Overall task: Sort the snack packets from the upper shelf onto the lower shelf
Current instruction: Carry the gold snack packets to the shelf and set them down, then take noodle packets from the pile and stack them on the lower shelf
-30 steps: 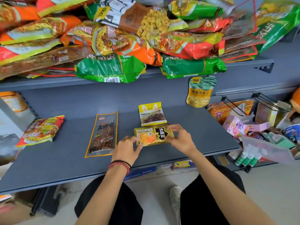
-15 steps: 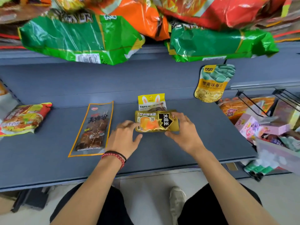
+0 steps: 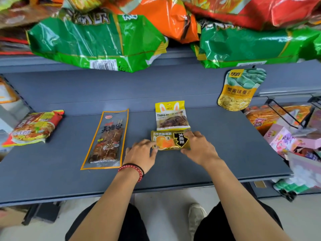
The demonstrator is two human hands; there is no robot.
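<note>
Gold packet [image 3: 169, 140] on lower shelf [image 3: 225, 145], just below bunny packet [image 3: 171, 115], fingers of left hand [image 3: 140, 153] pinching one end, right hand [image 3: 199, 148] clasping the other

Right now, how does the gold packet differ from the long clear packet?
The gold packet is short and opaque; the long clear packet is transparent. The gold packet lies crosswise, held by left hand and right hand; the long one lies lengthwise, untouched. Both rest on the lower shelf.
</note>
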